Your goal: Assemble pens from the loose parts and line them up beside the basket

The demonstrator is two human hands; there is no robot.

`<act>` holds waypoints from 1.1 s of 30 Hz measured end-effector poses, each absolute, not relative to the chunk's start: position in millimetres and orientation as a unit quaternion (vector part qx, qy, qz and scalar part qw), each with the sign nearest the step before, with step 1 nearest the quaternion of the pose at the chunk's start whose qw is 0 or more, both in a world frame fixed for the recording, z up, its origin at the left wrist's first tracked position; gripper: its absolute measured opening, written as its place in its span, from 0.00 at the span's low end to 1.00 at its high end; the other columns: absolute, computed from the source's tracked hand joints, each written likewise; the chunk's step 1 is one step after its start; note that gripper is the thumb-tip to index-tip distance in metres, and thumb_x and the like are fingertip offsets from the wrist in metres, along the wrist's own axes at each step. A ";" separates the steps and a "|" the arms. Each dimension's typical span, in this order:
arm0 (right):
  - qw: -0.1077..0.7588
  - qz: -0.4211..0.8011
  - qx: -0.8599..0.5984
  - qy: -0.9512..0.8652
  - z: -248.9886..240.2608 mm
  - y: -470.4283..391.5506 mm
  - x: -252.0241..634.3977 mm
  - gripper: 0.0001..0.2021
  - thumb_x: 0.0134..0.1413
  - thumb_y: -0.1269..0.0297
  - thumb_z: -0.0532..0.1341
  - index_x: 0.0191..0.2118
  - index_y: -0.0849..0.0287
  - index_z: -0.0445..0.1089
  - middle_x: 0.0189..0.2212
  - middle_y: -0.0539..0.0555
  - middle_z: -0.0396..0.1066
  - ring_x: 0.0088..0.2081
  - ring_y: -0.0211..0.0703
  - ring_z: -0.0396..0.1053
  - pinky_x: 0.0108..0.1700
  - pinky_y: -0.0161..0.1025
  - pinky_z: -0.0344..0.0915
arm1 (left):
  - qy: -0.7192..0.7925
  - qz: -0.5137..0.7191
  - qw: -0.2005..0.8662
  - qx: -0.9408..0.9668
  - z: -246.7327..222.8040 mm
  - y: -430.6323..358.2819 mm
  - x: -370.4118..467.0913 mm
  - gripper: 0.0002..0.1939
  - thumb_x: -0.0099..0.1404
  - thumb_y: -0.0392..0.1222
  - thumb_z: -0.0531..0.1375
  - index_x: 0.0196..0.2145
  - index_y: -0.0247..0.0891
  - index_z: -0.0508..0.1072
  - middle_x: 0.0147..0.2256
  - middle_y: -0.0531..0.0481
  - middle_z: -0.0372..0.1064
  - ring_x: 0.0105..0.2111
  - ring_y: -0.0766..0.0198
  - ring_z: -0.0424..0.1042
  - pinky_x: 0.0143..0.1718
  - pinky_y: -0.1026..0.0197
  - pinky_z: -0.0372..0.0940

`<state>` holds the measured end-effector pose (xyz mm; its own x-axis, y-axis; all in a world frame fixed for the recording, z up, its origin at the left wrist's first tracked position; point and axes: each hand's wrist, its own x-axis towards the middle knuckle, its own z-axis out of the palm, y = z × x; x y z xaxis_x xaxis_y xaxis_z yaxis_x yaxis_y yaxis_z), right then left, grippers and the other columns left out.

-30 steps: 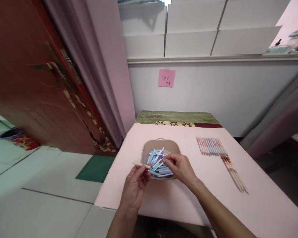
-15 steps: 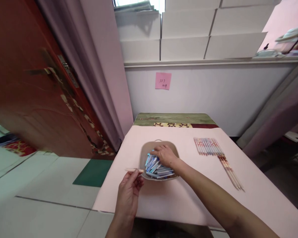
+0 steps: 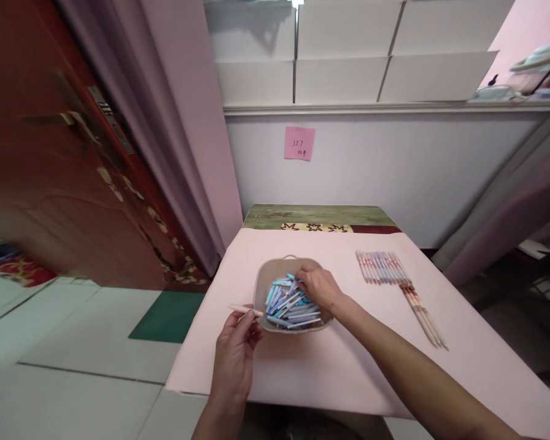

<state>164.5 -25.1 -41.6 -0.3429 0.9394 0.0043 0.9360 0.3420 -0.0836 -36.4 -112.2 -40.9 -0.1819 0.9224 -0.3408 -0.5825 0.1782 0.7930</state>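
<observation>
A pale cream pen (image 3: pixel 245 310) is pinched between the thumb and fingers of my left hand (image 3: pixel 238 342), just left of the basket. The beige basket (image 3: pixel 264 275) holds a loose heap of blue, teal and grey pens (image 3: pixel 286 305). Over the basket's right side reaches my right hand (image 3: pixel 319 286), its fingers curled together down at the back of the heap. Whatever lies between those fingertips is hidden. To the right, a row of pens (image 3: pixel 382 267) lies side by side on the table, with several cream pens (image 3: pixel 424 318) below it.
A pale pink sheet (image 3: pixel 339 373) covers most of the table, leaving a green patterned strip (image 3: pixel 316 215) at the far edge. Behind stands a white wall with a pink note (image 3: pixel 299 143). A reddish door (image 3: pixel 64 183) and a purple curtain (image 3: pixel 165 140) are on the left.
My right hand has shifted slightly right within the basket, and its fingers have drawn together. Some pens in the heap lie differently. The cream pen stays in my left hand.
</observation>
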 end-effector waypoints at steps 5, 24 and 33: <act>0.016 0.046 -0.530 -0.847 -45.3 -20.8 144.9 0.13 0.62 0.66 0.52 0.39 0.56 0.74 0.40 0.56 0.74 0.39 0.46 0.72 0.38 0.36 0.63 | 0.467 0.615 0.611 0.177 -35.4 -112.9 -39.3 0.15 0.46 0.39 0.70 0.33 0.33 0.74 0.30 0.50 0.73 0.24 0.72 0.67 0.25 0.70 0.64; 0.422 0.231 -0.585 -0.653 -26.7 -20.6 168.3 0.15 0.61 0.56 0.51 0.46 0.56 0.68 0.30 0.51 0.76 0.29 0.39 0.72 0.31 0.32 0.64 | 0.479 0.607 0.604 0.190 -38.1 -112.2 -38.2 0.21 0.45 0.39 0.71 0.38 0.33 0.75 0.30 0.48 0.74 0.23 0.72 0.66 0.25 0.69 0.64; 0.488 0.419 -0.559 -0.522 -50.7 -44.4 167.8 0.16 0.57 0.50 0.53 0.37 0.57 0.66 0.20 0.48 0.70 0.17 0.38 0.64 0.19 0.32 0.59 | 0.471 0.603 0.616 0.187 -32.6 -113.7 -35.3 0.16 0.47 0.41 0.70 0.33 0.32 0.75 0.31 0.48 0.73 0.24 0.72 0.67 0.25 0.70 0.64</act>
<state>167.8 -44.4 -50.7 0.1024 0.9939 0.0414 0.1744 0.0230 -0.9844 -35.3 -113.7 -32.6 -0.1697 0.9194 -0.3547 -0.5663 0.2036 0.7986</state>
